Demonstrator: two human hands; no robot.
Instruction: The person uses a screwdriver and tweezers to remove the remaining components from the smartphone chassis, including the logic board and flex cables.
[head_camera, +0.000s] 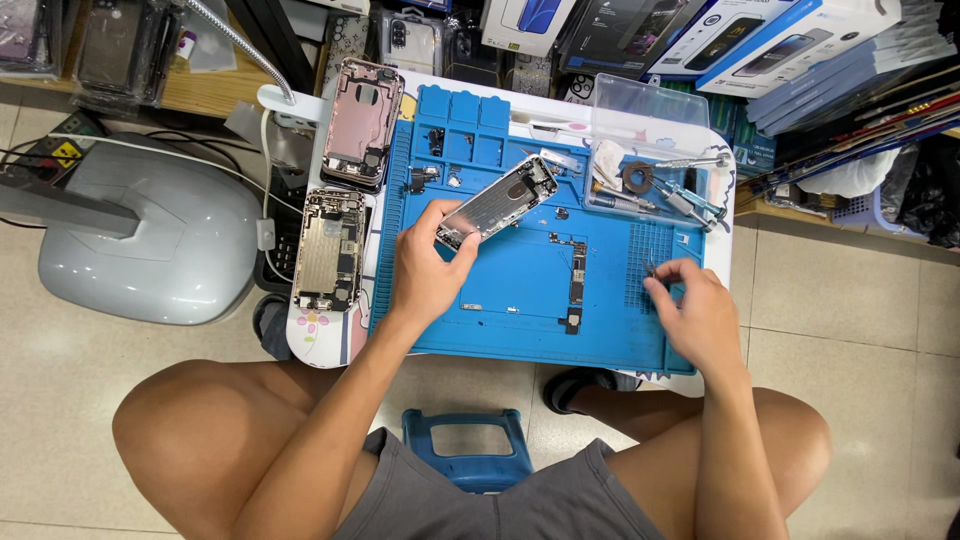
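Left hand (428, 272): fingers are clenching the lower end of an opened phone shell (497, 201), tilting above the blue mat (520, 320).
Right hand (690, 305): fingertips are pinching tweezers (651, 268) at the mat's right edge.
Circuit board (577, 285): lying between both hands.

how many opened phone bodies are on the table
3: a silver phone shell in the left hand, a pink one and a gold one left of the blue mat.
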